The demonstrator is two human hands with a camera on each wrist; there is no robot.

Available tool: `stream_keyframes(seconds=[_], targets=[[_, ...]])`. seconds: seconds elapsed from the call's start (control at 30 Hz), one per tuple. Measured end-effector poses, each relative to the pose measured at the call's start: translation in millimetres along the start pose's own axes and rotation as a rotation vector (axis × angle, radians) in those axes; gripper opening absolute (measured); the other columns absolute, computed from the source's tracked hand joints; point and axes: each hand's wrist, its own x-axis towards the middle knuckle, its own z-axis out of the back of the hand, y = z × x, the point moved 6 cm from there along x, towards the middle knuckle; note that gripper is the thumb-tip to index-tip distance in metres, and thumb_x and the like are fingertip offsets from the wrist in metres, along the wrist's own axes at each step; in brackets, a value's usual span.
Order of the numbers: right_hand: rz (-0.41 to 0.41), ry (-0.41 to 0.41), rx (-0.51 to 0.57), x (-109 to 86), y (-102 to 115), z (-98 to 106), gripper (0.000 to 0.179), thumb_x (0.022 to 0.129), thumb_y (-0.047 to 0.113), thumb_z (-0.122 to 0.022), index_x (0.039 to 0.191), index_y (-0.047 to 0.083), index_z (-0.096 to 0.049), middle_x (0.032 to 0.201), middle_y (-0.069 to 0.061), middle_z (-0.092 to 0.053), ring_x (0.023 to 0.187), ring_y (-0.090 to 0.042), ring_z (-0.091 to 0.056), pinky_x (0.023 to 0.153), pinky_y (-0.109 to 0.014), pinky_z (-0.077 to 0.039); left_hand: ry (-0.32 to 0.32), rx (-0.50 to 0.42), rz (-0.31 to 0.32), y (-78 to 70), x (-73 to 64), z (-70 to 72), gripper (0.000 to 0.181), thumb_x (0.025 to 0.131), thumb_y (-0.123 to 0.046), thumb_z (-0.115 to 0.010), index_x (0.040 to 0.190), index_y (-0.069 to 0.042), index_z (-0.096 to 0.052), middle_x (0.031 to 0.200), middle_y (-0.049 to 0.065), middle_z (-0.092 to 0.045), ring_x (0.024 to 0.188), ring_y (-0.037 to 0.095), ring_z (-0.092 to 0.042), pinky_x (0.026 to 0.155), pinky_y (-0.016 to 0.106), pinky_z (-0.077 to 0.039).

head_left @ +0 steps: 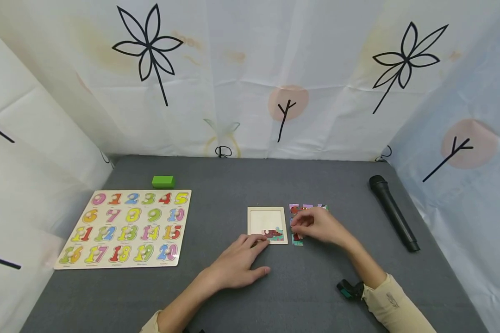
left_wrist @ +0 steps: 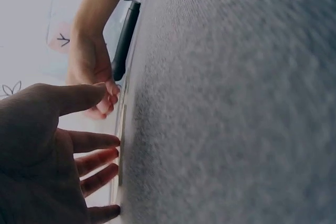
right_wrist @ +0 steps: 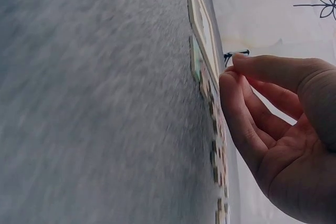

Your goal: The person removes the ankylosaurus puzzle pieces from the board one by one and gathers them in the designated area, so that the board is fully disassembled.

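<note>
My left hand (head_left: 243, 263) rests its fingertips on the near left edge of a small wooden puzzle tray (head_left: 267, 211), its fingers straight. In the tray's lower right corner lies a puzzle part (head_left: 273, 233) with a dark red figure on teal. My right hand (head_left: 318, 225) is just right of the tray, over loose puzzle pieces (head_left: 294, 209), and partly hides them. Its thumb and index finger are bent towards each other, and no piece shows between them in the right wrist view. From the side, the loose pieces (right_wrist: 216, 163) lie in a row on the cloth.
A wooden number board (head_left: 122, 228) lies at the left, with a green block (head_left: 163, 181) behind it. A black microphone (head_left: 393, 212) lies at the right. A grey cloth (head_left: 216, 185) covers the table, and white printed curtains (head_left: 241, 55) stand behind and beside it.
</note>
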Motion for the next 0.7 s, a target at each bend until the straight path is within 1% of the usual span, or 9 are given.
stream_keyframes(seconds=[0.1, 0.17, 0.23, 0.3, 0.4, 0.5, 0.6, 0.7], targets=[[0.023, 0.015, 0.016, 5.6, 3, -4, 0.010, 0.097, 0.009, -0.080, 0.104, 0.001, -0.080, 0.089, -0.013, -0.079, 0.071, -0.015, -0.071, 0.069, -0.024, -0.058, -0.001, 0.063, -0.004, -4.9, -1.1, -1.7, 0.067, 0.104, -0.048, -0.067, 0.159, -0.010, -0.055, 0.164, 0.004, -0.051, 0.146, 0.026, -0.050, 0.125, 0.047, -0.043], [0.040, 0.029, 0.020, 9.6, 6, -7, 0.010, 0.098, 0.009, -0.080, 0.105, 0.002, -0.080, 0.090, -0.014, -0.079, 0.070, -0.016, -0.070, 0.068, -0.024, -0.058, -0.004, 0.088, -0.006, -7.9, -1.4, -2.6, 0.068, 0.105, -0.049, -0.067, 0.159, -0.010, -0.055, 0.165, 0.005, -0.050, 0.146, 0.026, -0.049, 0.126, 0.047, -0.041], [0.049, 0.042, 0.023, 13.6, 9, -9, 0.011, 0.097, 0.010, -0.081, 0.105, 0.002, -0.081, 0.090, -0.015, -0.079, 0.068, -0.017, -0.069, 0.066, -0.024, -0.057, -0.009, 0.098, -0.007, -10.6, -1.4, -3.2, 0.069, 0.105, -0.049, -0.067, 0.159, -0.009, -0.055, 0.166, 0.005, -0.049, 0.146, 0.027, -0.049, 0.126, 0.048, -0.041], [0.046, 0.064, 0.036, 18.1, 11, -12, 0.011, 0.098, 0.011, -0.081, 0.105, 0.002, -0.081, 0.088, -0.017, -0.079, 0.064, -0.018, -0.066, 0.062, -0.025, -0.055, -0.013, 0.098, -0.010, -13.0, -1.6, -3.7, 0.070, 0.105, -0.049, -0.067, 0.159, -0.008, -0.054, 0.167, 0.005, -0.048, 0.147, 0.027, -0.048, 0.126, 0.048, -0.041], [0.041, 0.102, 0.047, 26.5, 16, -17, 0.012, 0.099, 0.011, -0.079, 0.106, 0.002, -0.081, 0.090, -0.017, -0.080, 0.065, -0.017, -0.066, 0.061, -0.025, -0.054, -0.016, 0.101, -0.024, -17.4, -2.2, -5.0, 0.070, 0.105, -0.049, -0.067, 0.160, -0.007, -0.054, 0.166, 0.004, -0.048, 0.147, 0.027, -0.047, 0.127, 0.050, -0.040], [0.057, 0.157, 0.040, 36.9, 20, -22, 0.013, 0.100, 0.011, -0.077, 0.108, 0.001, -0.081, 0.093, -0.017, -0.080, 0.070, -0.016, -0.068, 0.064, -0.025, -0.056, 0.002, 0.100, -0.038, -22.2, -2.9, -7.9, 0.071, 0.105, -0.050, -0.066, 0.161, -0.008, -0.052, 0.168, 0.002, -0.046, 0.150, 0.026, -0.045, 0.129, 0.056, -0.037], [0.080, 0.229, 0.030, 48.5, 22, -29, 0.014, 0.103, 0.011, -0.075, 0.110, 0.001, -0.081, 0.093, -0.017, -0.081, 0.067, -0.015, -0.068, 0.064, -0.026, -0.057, 0.035, 0.085, -0.044, -26.0, -2.8, -11.8, 0.072, 0.106, -0.051, -0.064, 0.163, -0.010, -0.049, 0.174, 0.000, -0.040, 0.156, 0.026, -0.040, 0.130, 0.065, -0.031], [0.103, 0.304, 0.013, 59.6, 24, -35, 0.015, 0.103, 0.010, -0.074, 0.112, 0.001, -0.082, 0.095, -0.016, -0.082, 0.069, -0.011, -0.070, 0.066, -0.024, -0.058, 0.063, 0.064, -0.042, -28.6, -2.6, -14.8, 0.075, 0.106, -0.052, -0.063, 0.166, -0.011, -0.045, 0.179, -0.001, -0.033, 0.161, 0.028, -0.034, 0.130, 0.073, -0.025]])
